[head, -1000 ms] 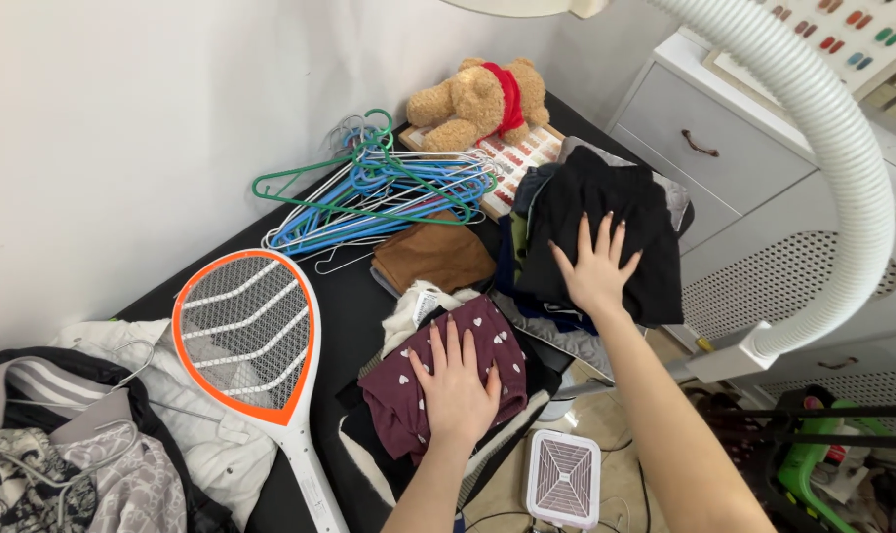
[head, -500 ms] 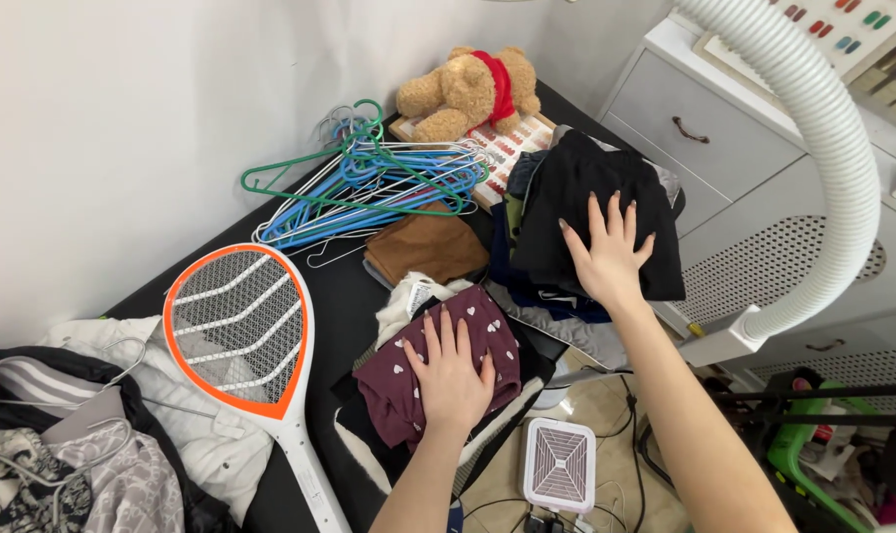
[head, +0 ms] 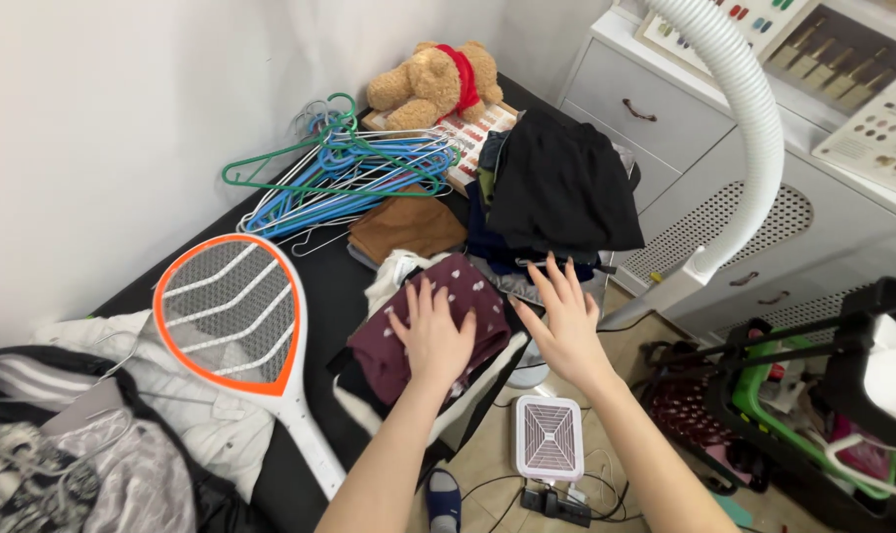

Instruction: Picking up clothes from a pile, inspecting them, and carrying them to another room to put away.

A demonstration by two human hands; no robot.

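My left hand (head: 430, 334) lies flat, fingers spread, on a folded maroon garment with small white hearts (head: 467, 296) at the near edge of a black table (head: 324, 281). My right hand (head: 564, 321) hovers open just right of it, at the table's edge, holding nothing. Behind my right hand stands a stack of dark folded clothes topped by a black garment (head: 564, 188). A folded brown cloth (head: 406, 225) lies behind the maroon garment.
An orange-rimmed electric swatter (head: 233, 321) lies left. Blue, green and white hangers (head: 344, 173) and a teddy bear (head: 428, 79) sit at the back. Loose clothes (head: 92, 434) pile at left. A white hose (head: 739, 128), grey drawers (head: 665, 109) and a small floor fan (head: 549, 439) stand right.
My right hand has come off the black garment on the stack and moved down next to the maroon garment. My left hand stays on the maroon garment. The view has shifted right.
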